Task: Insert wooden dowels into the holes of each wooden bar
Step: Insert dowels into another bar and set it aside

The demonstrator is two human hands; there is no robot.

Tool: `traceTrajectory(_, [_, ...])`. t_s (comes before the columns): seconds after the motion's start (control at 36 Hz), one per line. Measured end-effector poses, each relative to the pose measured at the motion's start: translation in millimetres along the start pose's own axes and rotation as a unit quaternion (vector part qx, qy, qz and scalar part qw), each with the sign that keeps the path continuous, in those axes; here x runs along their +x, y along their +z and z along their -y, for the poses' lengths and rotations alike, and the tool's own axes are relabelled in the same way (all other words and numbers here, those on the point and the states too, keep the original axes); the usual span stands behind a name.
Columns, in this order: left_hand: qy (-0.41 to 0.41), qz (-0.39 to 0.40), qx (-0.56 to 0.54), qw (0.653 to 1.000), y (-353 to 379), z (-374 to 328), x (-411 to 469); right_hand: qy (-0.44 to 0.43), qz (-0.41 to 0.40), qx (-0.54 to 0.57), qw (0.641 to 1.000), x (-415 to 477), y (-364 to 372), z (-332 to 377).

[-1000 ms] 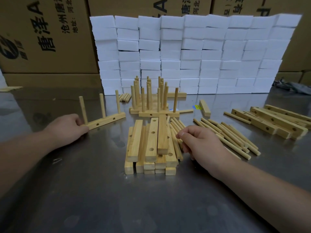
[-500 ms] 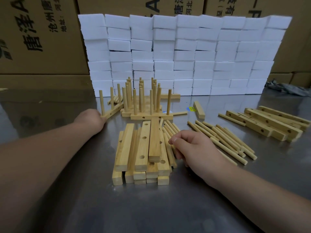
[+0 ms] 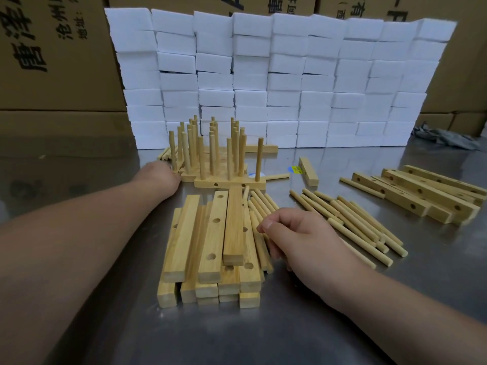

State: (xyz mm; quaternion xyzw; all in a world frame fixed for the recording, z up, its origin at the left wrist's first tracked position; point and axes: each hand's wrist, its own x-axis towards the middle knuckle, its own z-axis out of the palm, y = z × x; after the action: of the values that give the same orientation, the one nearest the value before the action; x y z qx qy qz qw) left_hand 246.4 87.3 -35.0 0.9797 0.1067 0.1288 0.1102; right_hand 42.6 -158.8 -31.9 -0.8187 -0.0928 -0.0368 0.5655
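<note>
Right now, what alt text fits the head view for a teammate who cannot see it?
Two hands work on a steel table: the left hand reaches the cluster of bars with upright dowels, and the curled right hand rests on loose dowels beside a stack of drilled bars. White blocks are stacked behind.

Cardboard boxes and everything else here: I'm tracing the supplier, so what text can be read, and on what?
"唐泽": large, sideways, on the left cardboard box.
"沧州" and "地址:": smaller, same box, rest cut off.
"A", "唐", "有": fragments on the top boxes, cut by the frame.
Blue-yellow sticker on the table: too small to read.
</note>
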Motion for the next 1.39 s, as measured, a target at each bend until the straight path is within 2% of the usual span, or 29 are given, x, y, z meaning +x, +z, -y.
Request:
traceTrajectory(0.47, [0.051,0.001,-0.019,0.999,0,0,-4,-0.002,0.008,-0.006,1.0,0,0,-1])
traceTrajectory(0.61, [0.063,0.024,-0.034,0.997,0,-2,-9,-0.009,0.011,-0.017,1.0,1,0,-1])
traceTrajectory(0.75, [0.021,-0.007,-0.1,0.995,-5,-5,-23,-0.01,0.009,-0.019,1.0,0,-1,0])
traceTrajectory(0.81, [-0.024,-0.021,-0.192,0.981,-8,-5,-32,-0.008,0.009,-0.015,1.0,-1,-1,1])
traceTrajectory(0.89, [-0.098,-0.038,-0.369,0.923,-18,-4,-47,-0.006,0.004,-0.017,1.0,-1,0,2])
traceTrajectory(1.08, [-0.131,-0.021,-0.478,0.868,-36,1,-101,-0.015,-0.005,-0.043,0.999,-2,0,4])
traceTrajectory(1.11, [-0.122,-0.018,-0.48,0.869,-36,0,-110,-0.017,-0.005,-0.05,0.999,-3,0,4])
traceTrajectory(1.19, [-0.054,-0.003,-0.429,0.902,-36,-3,-133,-0.039,-0.019,-0.08,0.996,-3,0,4])
traceTrajectory(1.28, [0.003,0.031,-0.425,0.905,-38,-8,-144,-0.062,-0.037,-0.128,0.989,-3,-2,6])
traceTrajectory(1.39, [0.054,0.074,-0.372,0.924,-41,-9,-150,-0.092,-0.127,-0.242,0.957,-3,-19,14])
